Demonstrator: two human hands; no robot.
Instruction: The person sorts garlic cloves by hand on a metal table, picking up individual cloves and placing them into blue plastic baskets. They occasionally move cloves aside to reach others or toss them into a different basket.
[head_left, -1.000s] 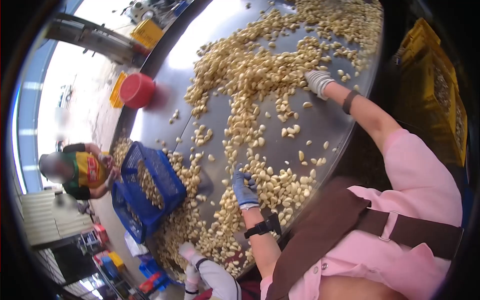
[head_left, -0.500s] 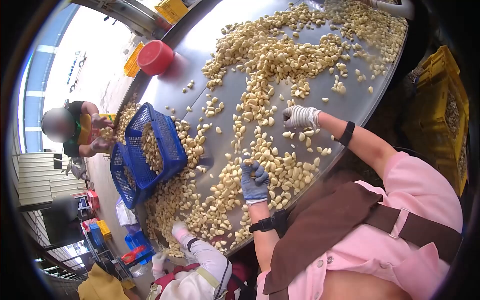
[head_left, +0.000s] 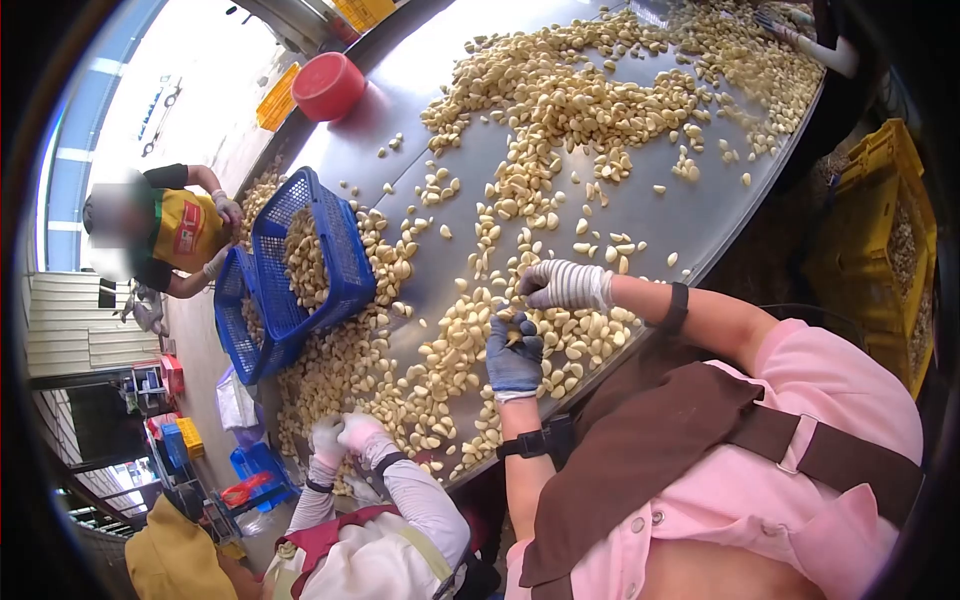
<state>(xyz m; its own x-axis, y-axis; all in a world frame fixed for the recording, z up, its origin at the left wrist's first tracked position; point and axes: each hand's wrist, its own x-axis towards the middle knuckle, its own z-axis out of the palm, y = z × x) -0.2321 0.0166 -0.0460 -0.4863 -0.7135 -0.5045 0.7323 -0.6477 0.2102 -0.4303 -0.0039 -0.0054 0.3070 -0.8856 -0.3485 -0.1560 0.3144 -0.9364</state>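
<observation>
My left hand (head_left: 515,358), in a grey-blue glove, is curled palm up round a pale garlic clove (head_left: 513,338) beside the heap at the near edge. Just above it, my right hand (head_left: 565,286), in a striped white and grey glove, has its fingers bent together over the cloves. Whatever those fingertips hold is hidden. Peeled garlic cloves (head_left: 560,110) lie spread over the metal table (head_left: 400,200) around both hands.
Blue baskets (head_left: 345,270) with cloves stand on the table's left part, and a red tub (head_left: 328,87) is at the far edge. A co-worker's gloved hands (head_left: 350,440) are at the lower left. Another person (head_left: 170,225) stands across, and a yellow crate (head_left: 880,230) is at right.
My right hand has moved down and left, close to my left hand. My left hand has stayed near its place. The co-worker's hands at lower left have come together.
</observation>
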